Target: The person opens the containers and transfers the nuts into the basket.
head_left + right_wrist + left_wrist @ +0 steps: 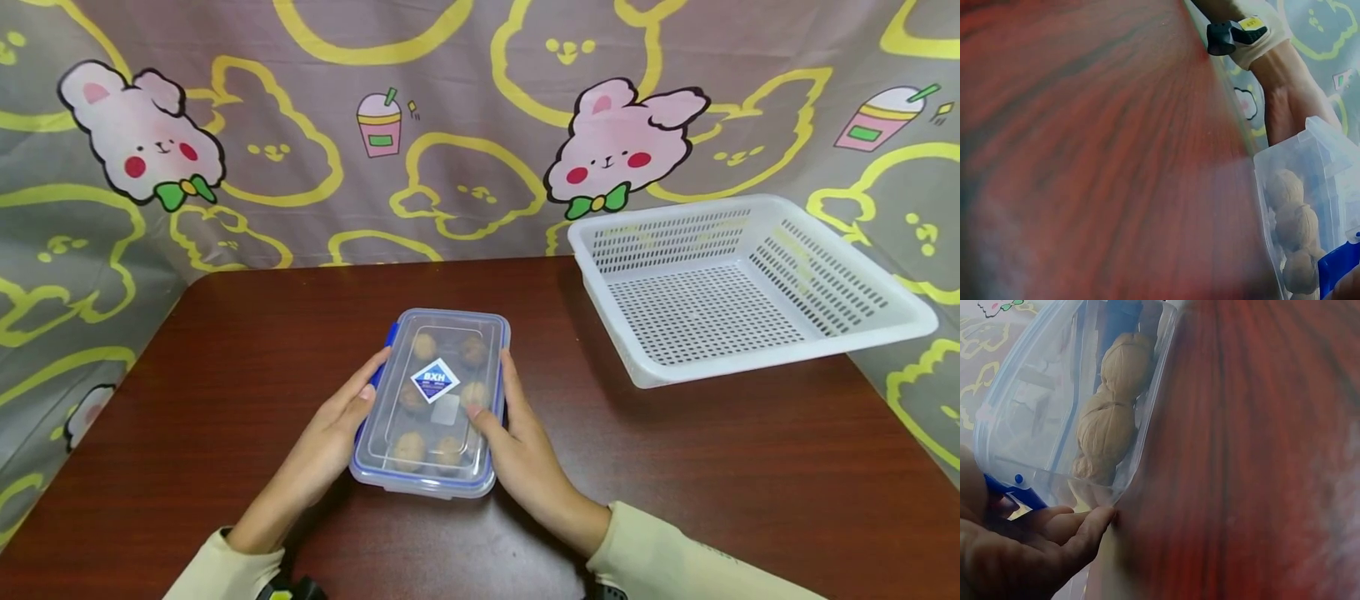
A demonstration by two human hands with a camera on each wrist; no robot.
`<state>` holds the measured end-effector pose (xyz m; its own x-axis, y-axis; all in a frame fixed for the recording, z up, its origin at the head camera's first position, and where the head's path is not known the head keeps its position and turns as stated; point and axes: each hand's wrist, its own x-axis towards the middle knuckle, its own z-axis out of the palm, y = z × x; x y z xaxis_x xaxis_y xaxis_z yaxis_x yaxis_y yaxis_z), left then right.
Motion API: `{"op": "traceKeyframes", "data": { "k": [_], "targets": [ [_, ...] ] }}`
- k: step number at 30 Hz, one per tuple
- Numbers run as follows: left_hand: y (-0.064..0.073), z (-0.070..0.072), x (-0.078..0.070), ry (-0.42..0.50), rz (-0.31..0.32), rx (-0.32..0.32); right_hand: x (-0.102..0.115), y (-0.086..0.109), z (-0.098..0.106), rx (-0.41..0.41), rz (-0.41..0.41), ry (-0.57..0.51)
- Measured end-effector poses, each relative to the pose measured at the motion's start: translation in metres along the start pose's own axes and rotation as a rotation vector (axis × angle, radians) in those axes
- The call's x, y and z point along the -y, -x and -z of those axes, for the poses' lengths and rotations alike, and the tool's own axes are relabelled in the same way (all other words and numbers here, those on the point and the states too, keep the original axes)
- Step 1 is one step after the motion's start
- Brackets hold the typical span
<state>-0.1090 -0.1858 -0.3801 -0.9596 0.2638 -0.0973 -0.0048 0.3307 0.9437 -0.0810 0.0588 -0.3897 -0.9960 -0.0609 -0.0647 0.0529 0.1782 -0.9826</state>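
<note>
Both hands hold a clear plastic food container (392, 417) between them, one at each long side. Its lid is on, with a blue seal line and a blue-and-white diamond label (435, 381). Several round, tan walnuts (1107, 428) lie inside, showing through the walls and lid. My left hand (326, 442) grips the left side by a blue latch (1029, 495), fingers reaching under the edge in the left wrist view. The right hand (528, 454) holds the opposite side, thumb on the lid and fingers along the wall. Only a bit of it shows in the right wrist view.
A white perforated plastic basket (645, 354) stands at the back right of the dark red-brown wooden table (225, 350). Behind the table hangs a cartoon-patterned curtain (300, 225). A black device (1221, 39) is strapped at the left wrist.
</note>
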Motion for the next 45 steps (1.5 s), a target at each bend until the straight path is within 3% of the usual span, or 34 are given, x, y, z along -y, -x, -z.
{"op": "traceKeyframes", "data": {
  "k": [9, 15, 20, 25, 29, 35, 45],
  "targets": [
    [-0.001, 0.002, -0.001, -0.043, -0.068, -0.024, -0.001, 0.000, 0.000, 0.024, 0.000, -0.028],
    [-0.001, 0.005, 0.001, -0.052, -0.043, -0.005, -0.002, 0.000, -0.001, 0.024, 0.008, -0.025],
    [-0.004, 0.008, 0.005, -0.037, -0.016, 0.075, -0.003, -0.001, -0.001, 0.018, -0.009, -0.034],
    [-0.008, 0.013, 0.009, 0.009, -0.033, 0.175, -0.005, -0.003, 0.000, 0.012, 0.002, -0.020],
    [-0.008, 0.015, 0.011, 0.026, -0.060, 0.210, -0.005, -0.004, 0.001, 0.015, 0.000, -0.010],
    [-0.009, 0.014, 0.010, 0.029, -0.116, 0.202, -0.004, -0.003, 0.002, 0.014, -0.006, -0.012],
    [-0.007, 0.017, 0.006, -0.032, -0.130, 0.182, 0.000, 0.000, 0.004, 0.007, -0.024, 0.030]
  ]
}}
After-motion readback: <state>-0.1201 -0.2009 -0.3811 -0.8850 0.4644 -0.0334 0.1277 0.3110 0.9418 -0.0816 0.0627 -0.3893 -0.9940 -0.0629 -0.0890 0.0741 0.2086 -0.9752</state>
